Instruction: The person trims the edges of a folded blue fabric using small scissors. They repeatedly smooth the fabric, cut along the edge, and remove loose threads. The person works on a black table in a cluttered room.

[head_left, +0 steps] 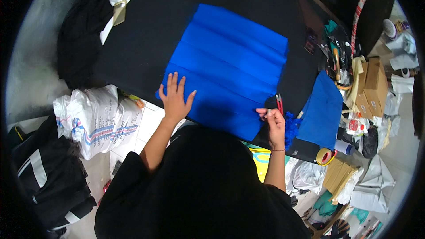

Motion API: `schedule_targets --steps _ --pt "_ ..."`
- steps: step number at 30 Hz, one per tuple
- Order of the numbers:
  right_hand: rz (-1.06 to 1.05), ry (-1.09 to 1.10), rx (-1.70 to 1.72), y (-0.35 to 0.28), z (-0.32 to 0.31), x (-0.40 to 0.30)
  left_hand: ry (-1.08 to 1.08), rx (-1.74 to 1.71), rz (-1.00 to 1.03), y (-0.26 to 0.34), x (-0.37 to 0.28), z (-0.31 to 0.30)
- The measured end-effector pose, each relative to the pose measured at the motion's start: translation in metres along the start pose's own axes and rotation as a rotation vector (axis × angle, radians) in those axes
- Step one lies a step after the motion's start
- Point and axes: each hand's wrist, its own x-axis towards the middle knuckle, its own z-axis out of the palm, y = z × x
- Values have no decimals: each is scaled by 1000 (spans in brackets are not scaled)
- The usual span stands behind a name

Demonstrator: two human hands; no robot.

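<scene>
A blue piece of fabric (225, 63) with several parallel creases or seams lies spread over the black table (139, 43). My left hand (176, 98) rests flat on its lower left part, fingers apart. At the lower right edge of the fabric is my right hand (274, 122), its thumb and fingertips brought together. Whether something small is pinched there, I cannot tell. Just beyond those fingers are small red-handled thread snips (279, 103). A tangle of blue thread or scraps (291, 129) lies right of that hand.
A folded blue cloth (322, 113) hangs over the table's right edge, near a tape roll (324, 156). Black cloth (84, 39) and a phone-like object (120, 13) are at the left. White sacks (96, 119) stand below, cardboard boxes (373, 86) at right.
</scene>
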Motion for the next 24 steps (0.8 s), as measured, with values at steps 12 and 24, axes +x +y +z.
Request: schedule_targets --steps 12,24 --pt "112 90 -678 26 1 -9 7 -44 -43 -6 1 -9" --pt "-193 93 -1291 45 33 -19 12 -190 -155 -76 9 -43"
